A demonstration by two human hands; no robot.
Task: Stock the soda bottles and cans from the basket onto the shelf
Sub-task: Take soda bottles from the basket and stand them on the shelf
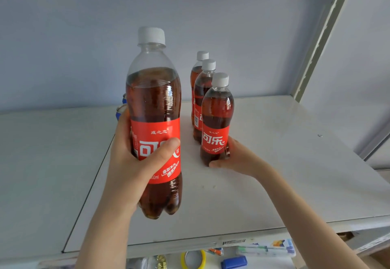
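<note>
My left hand [135, 163] grips a cola bottle [155, 104] with a red label and white cap, held upright above the white shelf [274, 163]. To its right, three more cola bottles stand in a row running back on the shelf. My right hand [234, 158] wraps round the base of the front bottle [217, 119] of that row, which stands on the shelf. Behind it stand the middle bottle [202, 91] and the rear bottle [197, 72]. Blue cans [121, 110] peek out behind the held bottle, mostly hidden. The basket is out of view.
The shelf's metal upright [320, 36] rises at the right, and a shelf board runs overhead. A lower shelf under the front edge holds a yellow tape roll [193, 259], a blue object [234, 262] and pens. Bare shelf surface lies left and right of the bottles.
</note>
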